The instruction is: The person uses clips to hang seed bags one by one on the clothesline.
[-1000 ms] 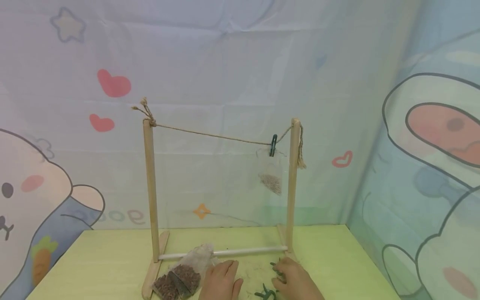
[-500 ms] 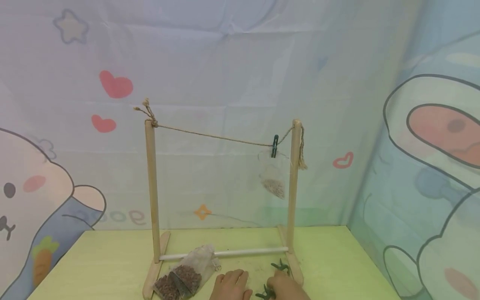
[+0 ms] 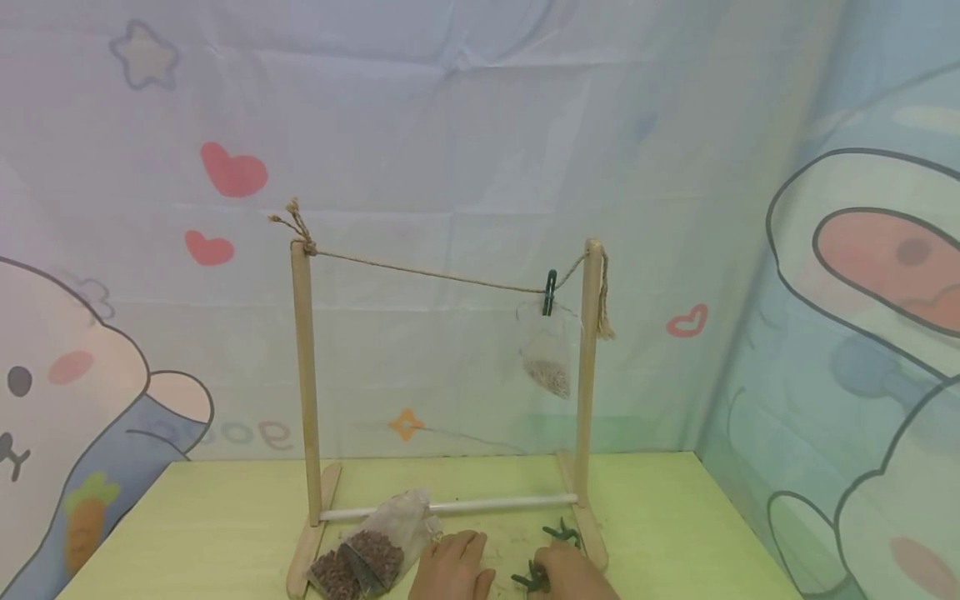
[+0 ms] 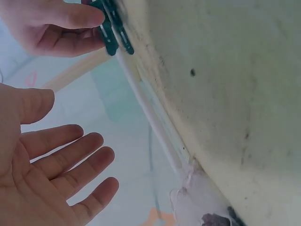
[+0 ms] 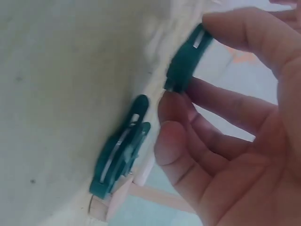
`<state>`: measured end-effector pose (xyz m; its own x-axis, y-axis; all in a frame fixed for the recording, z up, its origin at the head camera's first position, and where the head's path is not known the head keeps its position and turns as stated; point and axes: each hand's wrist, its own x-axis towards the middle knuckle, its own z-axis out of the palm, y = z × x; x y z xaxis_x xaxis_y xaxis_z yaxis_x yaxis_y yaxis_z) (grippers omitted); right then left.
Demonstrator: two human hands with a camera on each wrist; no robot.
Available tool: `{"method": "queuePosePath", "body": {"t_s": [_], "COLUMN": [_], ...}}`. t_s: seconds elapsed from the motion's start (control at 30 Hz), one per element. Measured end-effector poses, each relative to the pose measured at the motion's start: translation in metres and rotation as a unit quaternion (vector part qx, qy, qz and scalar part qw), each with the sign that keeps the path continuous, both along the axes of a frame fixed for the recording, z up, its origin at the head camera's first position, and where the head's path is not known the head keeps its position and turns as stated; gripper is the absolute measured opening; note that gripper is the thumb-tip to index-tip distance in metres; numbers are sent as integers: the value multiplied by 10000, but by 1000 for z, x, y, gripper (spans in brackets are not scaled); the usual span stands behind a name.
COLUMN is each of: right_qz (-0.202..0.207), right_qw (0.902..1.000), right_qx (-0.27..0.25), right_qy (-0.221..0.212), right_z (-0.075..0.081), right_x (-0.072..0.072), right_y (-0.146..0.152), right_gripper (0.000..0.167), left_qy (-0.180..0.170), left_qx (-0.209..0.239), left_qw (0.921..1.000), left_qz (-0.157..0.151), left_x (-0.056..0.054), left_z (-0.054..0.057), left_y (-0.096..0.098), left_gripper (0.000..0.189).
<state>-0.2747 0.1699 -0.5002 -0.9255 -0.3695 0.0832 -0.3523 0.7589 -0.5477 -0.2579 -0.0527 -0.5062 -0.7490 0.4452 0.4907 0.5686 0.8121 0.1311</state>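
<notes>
My right hand [image 3: 572,573] pinches a dark green clothespin [image 5: 186,59] between thumb and fingers, low over the table. A second green clothespin [image 3: 562,532] lies just beyond it, by the right foot of the wooden frame. My left hand [image 3: 452,568] is palm down with fingers extended, beside two sheer drawstring bags [image 3: 378,554] of reddish-brown bits; its palm and spread fingers show in the left wrist view. Another sheer bag [image 3: 546,358], with pale bits at its bottom, hangs from the twine [image 3: 427,271] by a green clothespin [image 3: 550,292].
The wooden frame stands on the yellow-green table [image 3: 660,517], its left post [image 3: 304,383] and right post [image 3: 585,375] upright. A white rod [image 3: 502,503] joins them low down. Behind hangs a printed cloth [image 3: 450,150].
My right hand has drawn back from the far clothespin to the nearer one and now grips it. The left hand shifted right, then slightly back left. The hanging bag has swung a little.
</notes>
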Motion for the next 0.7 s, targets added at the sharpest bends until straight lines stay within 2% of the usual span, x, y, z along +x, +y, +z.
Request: {"method": "queuePosePath", "body": {"t_s": [0.17,0.23,0.27,0.33,0.47,0.57,0.63,0.7], "right_qz": [203,258,279,317,525,851,1068,1258], "right_qw": [9945,9881,9839,9734,9539,9407,9347,9304], "right_qx": [-892,-1358,-1599,-2097,-2751,-3034,-3155,-3242], "right_qy": [502,669,748,865,1078,1254,1239,1158], "right_z": [16,23,27,34,44,48,49,49], "right_x": [5,10,12,17,26,29,30,31], "right_y": [2,0,-2,-6,-15,-19,-22,-24], "right_gripper": [24,24,25,26,28,29,29,29], "left_qy": [-762,-1121,-1353,-1747,-2471,-3015,-3232,-3310], "left_qx": [634,1036,1276,1825,2670,3075,3273,3374], "left_qw": [9950,9878,9818,9650,9224,8911,8755,8683], "left_qz": [-137,-299,-398,-705,-1298,-1432,-1481,-1506], "left_x": [-1,0,2,3,5,9,10,12], "left_z": [18,26,30,37,48,52,53,53], "left_y": [-12,-17,-20,-23,-24,-22,-20,-18], "left_gripper": [42,47,50,53,51,49,49,48]}}
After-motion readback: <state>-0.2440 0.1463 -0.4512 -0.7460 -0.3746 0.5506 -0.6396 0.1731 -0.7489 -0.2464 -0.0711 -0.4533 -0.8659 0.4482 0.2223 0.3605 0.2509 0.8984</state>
